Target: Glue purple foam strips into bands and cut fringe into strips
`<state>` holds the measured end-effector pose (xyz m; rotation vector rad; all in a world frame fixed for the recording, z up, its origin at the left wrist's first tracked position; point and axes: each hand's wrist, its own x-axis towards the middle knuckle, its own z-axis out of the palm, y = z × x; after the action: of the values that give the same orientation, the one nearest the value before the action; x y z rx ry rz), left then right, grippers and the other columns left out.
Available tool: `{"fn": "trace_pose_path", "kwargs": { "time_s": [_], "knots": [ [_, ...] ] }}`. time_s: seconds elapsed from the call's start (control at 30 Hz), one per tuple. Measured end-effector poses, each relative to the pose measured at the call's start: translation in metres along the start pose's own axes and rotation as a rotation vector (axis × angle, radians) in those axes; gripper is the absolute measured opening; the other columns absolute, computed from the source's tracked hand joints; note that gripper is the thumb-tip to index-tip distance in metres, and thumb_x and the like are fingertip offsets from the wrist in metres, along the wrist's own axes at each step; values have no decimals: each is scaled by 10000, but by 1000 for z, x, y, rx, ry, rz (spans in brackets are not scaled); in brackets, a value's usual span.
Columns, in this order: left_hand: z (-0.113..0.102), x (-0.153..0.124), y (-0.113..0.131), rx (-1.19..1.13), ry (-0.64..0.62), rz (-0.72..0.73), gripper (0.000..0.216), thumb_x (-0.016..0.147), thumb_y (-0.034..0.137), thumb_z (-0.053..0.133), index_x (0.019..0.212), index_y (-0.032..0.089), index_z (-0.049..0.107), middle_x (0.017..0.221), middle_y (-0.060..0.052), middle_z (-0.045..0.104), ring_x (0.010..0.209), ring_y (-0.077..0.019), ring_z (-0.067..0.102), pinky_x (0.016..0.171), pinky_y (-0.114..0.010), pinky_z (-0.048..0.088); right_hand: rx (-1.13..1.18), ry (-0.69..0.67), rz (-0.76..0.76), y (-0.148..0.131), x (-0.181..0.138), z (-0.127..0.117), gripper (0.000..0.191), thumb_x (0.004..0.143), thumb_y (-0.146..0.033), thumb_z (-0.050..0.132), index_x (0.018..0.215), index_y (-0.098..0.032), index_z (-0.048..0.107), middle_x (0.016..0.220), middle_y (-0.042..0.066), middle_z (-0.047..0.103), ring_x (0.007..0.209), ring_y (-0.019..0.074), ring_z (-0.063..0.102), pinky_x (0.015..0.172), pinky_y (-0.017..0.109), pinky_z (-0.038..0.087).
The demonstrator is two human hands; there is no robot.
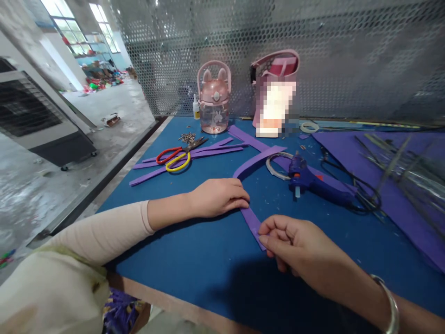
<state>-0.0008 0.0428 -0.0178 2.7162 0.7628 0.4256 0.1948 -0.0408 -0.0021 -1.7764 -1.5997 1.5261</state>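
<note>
Closest are a pale sleeve (100,232) on the left arm and a silver bracelet (392,301) on the right arm. The right hand (292,243) has its thumb and finger pinched together on the near end of a purple strip (250,223), so that grip is closed tight. The left hand (217,197) lies across the same strip, with its fingers bent and its fingertips on it. I can't tell if that grip squeezes the strip or just presses it down. The strip goes from the right hand, under the left hand, and then curves up and away over the blue tabletop (181,260).

Just past the hands, a ring of clear tape (269,168) sits near the strip's far end. Beside it, a blue glue gun (316,184) lies on a wide purple band (246,139). To the left, scissors (169,166) with one red loop and one yellow loop rest on thin purple strips (148,178). Little metal bits (187,138) lie in a pile behind them. Farther back stand a pink bottle (214,111) with bunny ears and a small white bottle (196,110). A big purple sheet (344,150) covers the right side. Behind everything is a gray wall full of holes (174,55).
</note>
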Motion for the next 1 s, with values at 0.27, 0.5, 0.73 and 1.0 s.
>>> {"fn": "trace_pose_path", "kwargs": {
  "time_s": [0.27, 0.5, 0.73, 1.0],
  "knots": [
    [0, 8, 0, 37, -10, -23, 208, 902, 305, 565, 932, 136, 681, 892, -73, 638, 866, -176, 590, 781, -273, 465, -48, -182, 13, -3, -15, 21, 186, 851, -200, 445, 1032, -201, 490, 585, -78, 561, 405, 57, 487, 391, 168, 341],
    [-9, 9, -5, 25, -81, -10, 174, 897, 245, 573, 996, 144, 676, 946, -77, 627, 907, -172, 591, 809, -270, 462, -208, -384, -13, -11, -26, -3, 200, 796, -374, 570, 914, -213, 574, 544, -55, 567, 367, 78, 449, 335, 191, 303],
    [-30, 10, -11, -24, -226, 176, 249, 827, 97, 511, 999, 128, 689, 968, -94, 636, 896, -178, 602, 852, -284, 478, -845, 798, -451, 2, 14, -103, 430, 792, -347, 521, 1152, -128, 603, 1096, 166, 659, 882, 267, 633, 791, 379, 459],
    [-1, -10, 0, -15, 65, 50, 326, 786, 50, 421, 1035, 126, 617, 1004, -92, 648, 972, -198, 569, 923, -329, 455, -1019, 551, -271, 19, 40, -115, 609, 786, -246, 525, 1378, -122, 455, 1195, 183, 644, 967, 331, 646, 736, 384, 457]
  ]
}}
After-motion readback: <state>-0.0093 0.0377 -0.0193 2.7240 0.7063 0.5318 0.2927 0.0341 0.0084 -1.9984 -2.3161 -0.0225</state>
